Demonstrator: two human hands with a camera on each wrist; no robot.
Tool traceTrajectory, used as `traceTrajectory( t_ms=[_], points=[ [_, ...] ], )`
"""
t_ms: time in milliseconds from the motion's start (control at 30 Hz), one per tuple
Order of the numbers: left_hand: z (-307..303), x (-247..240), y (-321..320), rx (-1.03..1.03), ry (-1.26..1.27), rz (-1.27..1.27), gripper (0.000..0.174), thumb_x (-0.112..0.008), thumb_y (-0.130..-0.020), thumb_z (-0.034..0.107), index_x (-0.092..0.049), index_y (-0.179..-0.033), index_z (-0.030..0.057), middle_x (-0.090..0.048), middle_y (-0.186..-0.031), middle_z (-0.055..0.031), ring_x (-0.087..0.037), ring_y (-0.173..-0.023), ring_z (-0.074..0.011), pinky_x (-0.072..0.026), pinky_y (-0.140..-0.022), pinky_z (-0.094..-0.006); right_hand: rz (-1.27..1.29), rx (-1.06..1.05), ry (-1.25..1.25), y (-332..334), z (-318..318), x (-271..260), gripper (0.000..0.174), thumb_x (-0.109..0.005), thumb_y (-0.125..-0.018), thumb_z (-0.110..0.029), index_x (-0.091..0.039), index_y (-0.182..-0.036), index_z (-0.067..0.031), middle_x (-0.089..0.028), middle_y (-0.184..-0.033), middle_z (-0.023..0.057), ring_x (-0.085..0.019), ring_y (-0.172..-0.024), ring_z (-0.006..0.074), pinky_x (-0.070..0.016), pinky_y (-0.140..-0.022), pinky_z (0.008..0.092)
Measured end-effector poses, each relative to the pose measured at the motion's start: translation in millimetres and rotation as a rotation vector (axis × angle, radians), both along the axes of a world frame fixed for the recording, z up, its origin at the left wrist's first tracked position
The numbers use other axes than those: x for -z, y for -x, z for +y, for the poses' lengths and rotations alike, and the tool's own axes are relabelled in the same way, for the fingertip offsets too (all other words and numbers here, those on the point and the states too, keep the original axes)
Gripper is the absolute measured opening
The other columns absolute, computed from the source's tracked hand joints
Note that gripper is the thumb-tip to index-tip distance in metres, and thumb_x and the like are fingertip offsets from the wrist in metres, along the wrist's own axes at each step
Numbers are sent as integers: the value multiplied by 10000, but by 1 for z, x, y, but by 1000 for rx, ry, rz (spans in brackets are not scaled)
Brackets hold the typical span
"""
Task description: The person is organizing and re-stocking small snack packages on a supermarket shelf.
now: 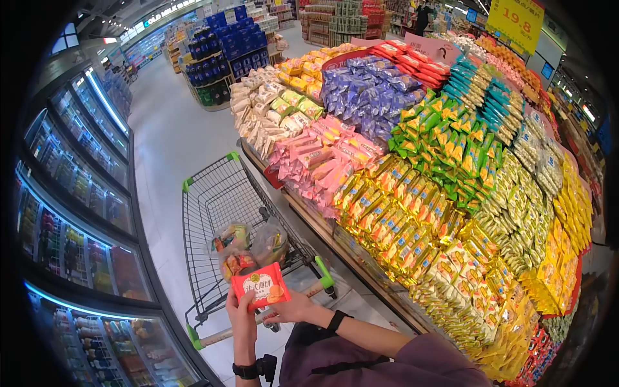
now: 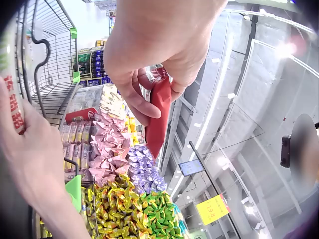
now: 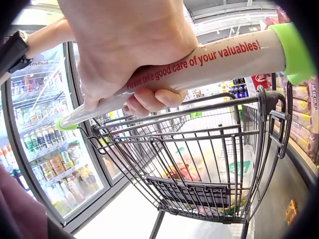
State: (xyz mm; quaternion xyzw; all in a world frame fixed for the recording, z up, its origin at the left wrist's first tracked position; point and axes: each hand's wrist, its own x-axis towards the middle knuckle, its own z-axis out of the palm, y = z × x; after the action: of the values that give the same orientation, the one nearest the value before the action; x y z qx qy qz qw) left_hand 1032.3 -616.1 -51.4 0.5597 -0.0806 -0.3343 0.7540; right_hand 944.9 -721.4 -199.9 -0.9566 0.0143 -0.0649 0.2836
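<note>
My left hand (image 1: 242,317) pinches a red packet (image 1: 263,287) of thin biscuits by its lower left part, its printed front turned up toward the head camera. From the left wrist, the packet (image 2: 159,117) appears edge-on between thumb and fingers. My right hand (image 3: 132,42) grips the white handle (image 3: 224,57) of a shopping cart (image 1: 216,184), fingers curled underneath it. Clear plastic bags (image 1: 269,244) of colourful packaged goods lie inside the cart, below the packet in the head view and partly hidden by it.
Along the right runs a long sloping display of wrapped snacks, with gold packets (image 1: 380,216), pink packets (image 1: 325,155) and green packets (image 1: 451,145). Glass-door fridges (image 1: 84,238) line the left side. Stacked blue goods (image 1: 242,42) stand farther down the aisle.
</note>
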Motion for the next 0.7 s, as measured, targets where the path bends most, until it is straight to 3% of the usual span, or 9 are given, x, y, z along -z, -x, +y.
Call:
traceTrajectory(
  t_ms=[100, 133, 300, 367, 433, 700],
  points=[
    [-24, -16, -27, 59, 2, -30, 455, -653, -859, 52, -506, -1285, -10, -627, -1136, -94, -646, -956, -158, -545, -735, -285, 154, -55, -25, -22, -22, -27, 660, -516, -877, -704, -679, -883, -64, -692, -804, 160, -699, -785, 330, -545, -691, 457],
    [-34, -14, -39, 35, 10, -43, 464, -651, -859, 62, -500, -1292, -12, -626, -1136, -93, -651, -920, -155, -545, -665, -283, 201, -70, -45, -29, -29, -35, 669, -515, -878, -703, -685, -881, -56, -690, -800, 160, -698, -793, 331, -544, -703, 454],
    [-84, -24, -94, 132, 60, -67, 499, -638, -861, 57, -471, -1326, -15, -621, -1137, -96, -654, -931, -164, -555, -671, -292, 364, -92, -68, -61, -57, -60, 698, -525, -863, -716, -697, -883, -40, -689, -843, 164, -684, -854, 355, -529, -756, 439],
    [-103, -34, -119, 199, 54, -67, 512, -639, -858, 58, -463, -1334, -15, -619, -1137, -98, -655, -936, -165, -557, -669, -290, 276, -80, -86, -72, -60, -44, 709, -553, -838, -725, -693, -867, -31, -679, -842, 175, -673, -879, 377, -523, -803, 457],
    [-127, -41, -140, 228, 109, -74, 501, -640, -857, 67, -466, -1320, -13, -625, -1118, -97, -664, -905, -164, -554, -594, -269, 207, -89, -117, -82, -70, -44, 712, -566, -828, -727, -692, -863, -27, -671, -834, 179, -669, -882, 384, -519, -826, 467],
    [-188, -67, -174, 305, 160, -49, 449, -632, -875, 51, -481, -1295, -6, -647, -1068, -79, -672, -844, -138, -545, -552, -246, 287, -96, -191, -114, -101, -61, 677, -574, -852, -681, -671, -898, -13, -685, -873, 236, -656, -884, 437, -518, -806, 504]
  ],
)
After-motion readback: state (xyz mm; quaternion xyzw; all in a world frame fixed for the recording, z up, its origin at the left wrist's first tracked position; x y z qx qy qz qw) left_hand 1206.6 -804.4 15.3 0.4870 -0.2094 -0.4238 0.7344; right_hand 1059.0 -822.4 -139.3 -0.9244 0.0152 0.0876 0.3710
